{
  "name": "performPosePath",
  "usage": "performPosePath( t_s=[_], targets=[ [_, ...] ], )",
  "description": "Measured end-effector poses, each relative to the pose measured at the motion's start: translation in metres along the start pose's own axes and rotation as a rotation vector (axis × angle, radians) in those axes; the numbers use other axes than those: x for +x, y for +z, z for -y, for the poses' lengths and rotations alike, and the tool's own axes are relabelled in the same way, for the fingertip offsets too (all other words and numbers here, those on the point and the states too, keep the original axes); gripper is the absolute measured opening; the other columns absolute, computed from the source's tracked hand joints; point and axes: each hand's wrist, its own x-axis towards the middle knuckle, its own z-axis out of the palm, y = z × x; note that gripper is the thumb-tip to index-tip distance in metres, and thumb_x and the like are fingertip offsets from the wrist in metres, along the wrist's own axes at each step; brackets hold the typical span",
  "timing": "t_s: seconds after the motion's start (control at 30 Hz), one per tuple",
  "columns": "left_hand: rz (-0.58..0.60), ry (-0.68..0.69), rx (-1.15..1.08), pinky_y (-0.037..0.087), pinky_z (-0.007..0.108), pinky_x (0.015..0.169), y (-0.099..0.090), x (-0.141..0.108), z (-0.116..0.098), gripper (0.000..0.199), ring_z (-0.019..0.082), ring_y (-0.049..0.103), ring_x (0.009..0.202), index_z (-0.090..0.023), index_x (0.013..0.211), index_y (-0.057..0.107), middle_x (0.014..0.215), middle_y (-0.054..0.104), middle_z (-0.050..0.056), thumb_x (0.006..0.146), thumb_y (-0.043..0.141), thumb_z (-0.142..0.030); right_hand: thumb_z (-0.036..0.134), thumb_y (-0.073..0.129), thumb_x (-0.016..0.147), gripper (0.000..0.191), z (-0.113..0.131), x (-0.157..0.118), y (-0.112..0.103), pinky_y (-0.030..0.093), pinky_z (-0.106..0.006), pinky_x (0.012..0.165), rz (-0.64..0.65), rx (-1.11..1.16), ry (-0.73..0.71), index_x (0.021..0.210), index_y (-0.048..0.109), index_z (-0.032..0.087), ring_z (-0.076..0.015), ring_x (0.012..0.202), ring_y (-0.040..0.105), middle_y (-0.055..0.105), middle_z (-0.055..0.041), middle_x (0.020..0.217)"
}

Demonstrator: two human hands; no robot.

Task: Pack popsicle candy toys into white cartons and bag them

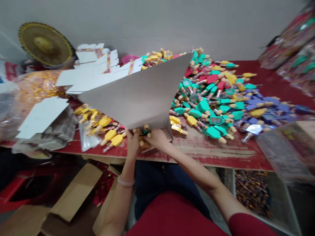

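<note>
Red-sleeved R hand (157, 138) & L hand (133, 144) both pinching green toy fig (146, 131) by cardboard box (137, 98)

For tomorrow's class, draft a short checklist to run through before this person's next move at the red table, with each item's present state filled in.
Left hand and right hand at the small green-topped toy: ok.
Grip on that toy firm: cannot tell, fingers cover it.
Large grey cardboard panel clear of the hands: cannot tell.
Yellow-topped toys beside the hands: ok.
White die-cut card blanks beyond the panel, away from the hands: ok.
</note>
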Motion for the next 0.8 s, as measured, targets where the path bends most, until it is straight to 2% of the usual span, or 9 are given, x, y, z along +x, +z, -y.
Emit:
performPosePath(
  t_s=[0.1, 0.13, 0.2, 0.27, 0.37, 0.47, 0.6, 0.7, 0.8],
  targets=[
    [0.012, -0.041, -0.024, 0.051, 0.034, 0.099, 0.0, 0.001, 0.003, 0.041, 0.021, 0.062, 0.112, -0.028, 0.127, 0.048, 0.111, 0.064, 0.004, 0.091, 0.063, -0.041, 0.048, 0.058, 0.097, 0.049, -0.073, -0.032, -0.013, 0.054, -0.033, 0.083, -0.309, 0.271, 0.028, 0.136, 0.057, 0.018, -0.0237, 0.095, 0.073, 0.076, -0.0107, 0.106],
    [0.017, -0.07, -0.035, 0.053, 0.034, 0.095, 0.001, 0.001, 0.004, 0.042, 0.02, 0.064, 0.105, -0.028, 0.128, 0.047, 0.108, 0.064, 0.003, 0.091, 0.063, -0.042, 0.047, 0.055, 0.098, 0.05, -0.104, -0.046, -0.021, 0.054, -0.035, 0.087, -0.452, 0.239, 0.079, 0.139, 0.054, 0.018, -0.0252, 0.1, 0.071, 0.074, -0.0136, 0.113],
    [0.02, -0.129, -0.048, 0.055, 0.033, 0.087, 0.002, 0.001, 0.004, 0.044, 0.018, 0.064, 0.092, -0.028, 0.129, 0.046, 0.103, 0.063, 0.002, 0.091, 0.063, -0.042, 0.04, 0.052, 0.099, 0.055, -0.168, -0.073, -0.036, 0.049, -0.045, 0.096, -0.737, -0.01, 0.337, 0.145, 0.049, 0.011, -0.0349, 0.12, 0.063, 0.064, -0.0284, 0.132],
    [0.009, -0.159, -0.052, 0.055, 0.031, 0.083, 0.002, -0.001, 0.004, 0.046, 0.016, 0.063, 0.086, -0.028, 0.131, 0.045, 0.102, 0.063, 0.001, 0.091, 0.064, -0.041, 0.031, 0.056, 0.093, 0.065, -0.221, -0.094, -0.047, 0.042, -0.058, 0.097, -0.725, -0.286, 0.631, 0.15, 0.044, 0.002, -0.0475, 0.13, 0.053, 0.053, -0.0421, 0.137],
    [-0.012, -0.146, -0.056, 0.055, 0.031, 0.086, 0.003, -0.002, 0.001, 0.047, 0.017, 0.064, 0.091, -0.028, 0.132, 0.045, 0.106, 0.064, 0.002, 0.09, 0.065, -0.04, 0.02, 0.059, 0.084, 0.06, -0.262, -0.111, -0.055, 0.041, -0.06, 0.091, -0.591, -0.336, 0.668, 0.142, 0.056, 0.005, -0.0484, 0.115, 0.062, 0.063, -0.0403, 0.123],
    [-0.016, -0.116, -0.06, 0.053, 0.032, 0.092, 0.002, -0.004, -0.001, 0.047, 0.019, 0.064, 0.1, -0.028, 0.131, 0.047, 0.109, 0.065, 0.003, 0.089, 0.066, -0.041, 0.028, 0.059, 0.083, 0.06, -0.253, -0.126, -0.062, 0.051, -0.046, 0.079, -0.491, -0.227, 0.56, 0.141, 0.059, 0.01, -0.0367, 0.094, 0.071, 0.073, -0.0257, 0.109],
    [-0.028, -0.11, -0.071, 0.052, 0.034, 0.1, 0.003, -0.005, -0.002, 0.049, 0.022, 0.062, 0.113, -0.028, 0.132, 0.048, 0.11, 0.066, 0.004, 0.088, 0.068, -0.041, 0.049, 0.053, 0.093, 0.057, -0.19, -0.153, -0.074, 0.055, -0.036, 0.071, -0.36, 0.033, 0.25, 0.14, 0.063, 0.019, -0.027, 0.079, 0.071, 0.075, -0.0096, 0.09],
    [-0.034, -0.096, -0.074, 0.049, 0.035, 0.106, 0.005, -0.005, -0.004, 0.049, 0.023, 0.059, 0.122, -0.027, 0.133, 0.048, 0.115, 0.066, 0.005, 0.089, 0.068, -0.039, 0.047, 0.051, 0.098, 0.047, -0.131, -0.152, -0.064, 0.057, -0.034, 0.078, -0.188, 0.046, -0.051, 0.136, 0.067, 0.024, -0.0247, 0.087, 0.072, 0.076, -0.0092, 0.1],
    [-0.032, -0.063, -0.071, 0.046, 0.035, 0.11, 0.005, -0.005, -0.006, 0.045, 0.022, 0.057, 0.126, -0.026, 0.129, 0.049, 0.12, 0.065, 0.006, 0.089, 0.067, -0.037, 0.034, 0.054, 0.099, 0.04, -0.082, -0.124, -0.038, 0.057, -0.035, 0.084, -0.013, -0.129, -0.172, 0.135, 0.066, 0.019, -0.0265, 0.096, 0.073, 0.075, -0.0135, 0.108]
  ],
)
